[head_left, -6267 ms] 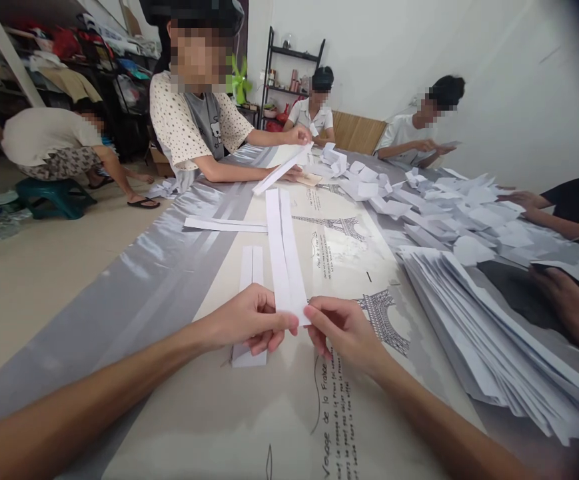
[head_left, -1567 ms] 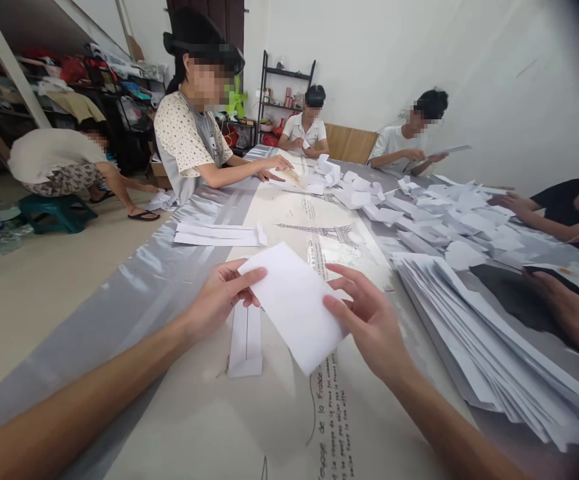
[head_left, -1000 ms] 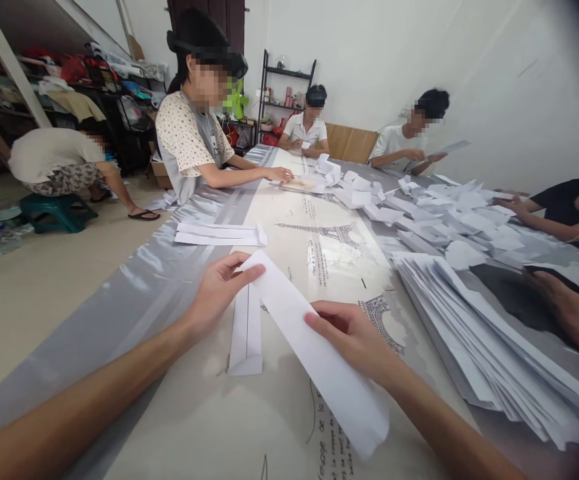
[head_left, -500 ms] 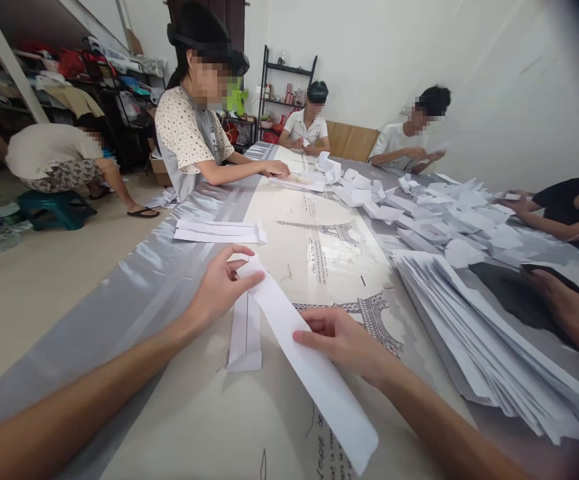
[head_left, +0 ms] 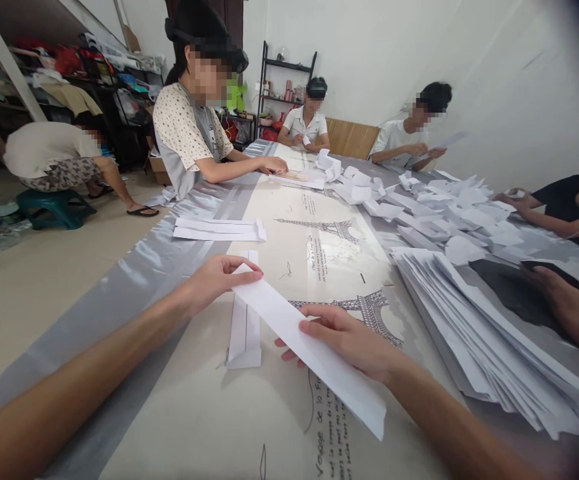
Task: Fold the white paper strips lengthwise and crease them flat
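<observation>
I hold a long folded strip of white paper (head_left: pixel 314 352) slanting from upper left to lower right above the table. My left hand (head_left: pixel 214 280) pinches its far end between thumb and fingers. My right hand (head_left: pixel 349 340) grips the strip near its middle, fingers curled under it. Beneath the strip lies another folded white strip (head_left: pixel 245 330) flat on the tablecloth (head_left: pixel 209 413), which is printed with Eiffel towers and text.
A thick fanned stack of white sheets (head_left: pixel 479 333) lies to my right. Folded strips (head_left: pixel 216 229) lie further up on the left, and loose folded papers (head_left: pixel 444 213) cover the far right. Several people sit around the table; another person's hand (head_left: pixel 564 303) rests at right.
The wide sheet I held has been folded lengthwise into a narrow strip. My hands have lowered it and my right hand has slid along its middle.
</observation>
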Demonstrator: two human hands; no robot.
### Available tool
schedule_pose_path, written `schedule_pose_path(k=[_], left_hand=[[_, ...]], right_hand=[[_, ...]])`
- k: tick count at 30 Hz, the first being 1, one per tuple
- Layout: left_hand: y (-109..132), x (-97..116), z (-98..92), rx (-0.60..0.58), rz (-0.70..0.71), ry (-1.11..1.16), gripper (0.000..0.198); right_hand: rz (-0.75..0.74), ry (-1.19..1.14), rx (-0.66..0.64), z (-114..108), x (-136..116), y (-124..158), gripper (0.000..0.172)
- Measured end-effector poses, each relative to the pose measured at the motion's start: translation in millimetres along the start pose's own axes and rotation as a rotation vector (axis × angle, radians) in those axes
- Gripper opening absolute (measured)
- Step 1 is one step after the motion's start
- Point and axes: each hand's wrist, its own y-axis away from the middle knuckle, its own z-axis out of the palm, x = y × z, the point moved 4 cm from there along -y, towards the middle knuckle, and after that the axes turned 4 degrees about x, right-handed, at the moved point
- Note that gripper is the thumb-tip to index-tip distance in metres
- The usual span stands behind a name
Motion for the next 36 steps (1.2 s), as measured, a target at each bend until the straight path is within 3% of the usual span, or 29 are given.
schedule_pose_path(k=[4, 9, 16, 23, 29, 36], left_hand=[[8, 6, 12.3, -0.105, 0.007, -0.109, 0.029], [16, 9, 29.6, -0.137, 0.100, -0.156, 0.025], [13, -1, 25.3, -0.289, -0.039, -0.073, 0.029], [18, 4, 33.1, -0.286, -0.027, -0.063, 0.025], [19, 3, 35.1, -0.246, 0.033, -0.081, 0.039], [16, 3, 31.3, -0.357, -0.004, -0.128, 0.025]], right_hand=[[-0.103, 0.237, 0.063, -1, -4, -3, 0.020], [-0.187, 0.259, 0.151, 1, -4, -8, 0.022], [-0.195, 0.317, 0.168, 0, -8, -6, 0.031], [-0.209, 0.293, 0.179, 1, -5, -9, 0.026], [-0.249, 0.301, 0.229, -1, -3, -13, 0.022], [-0.197, 0.293, 0.199, 1, 0, -14, 0.024]])
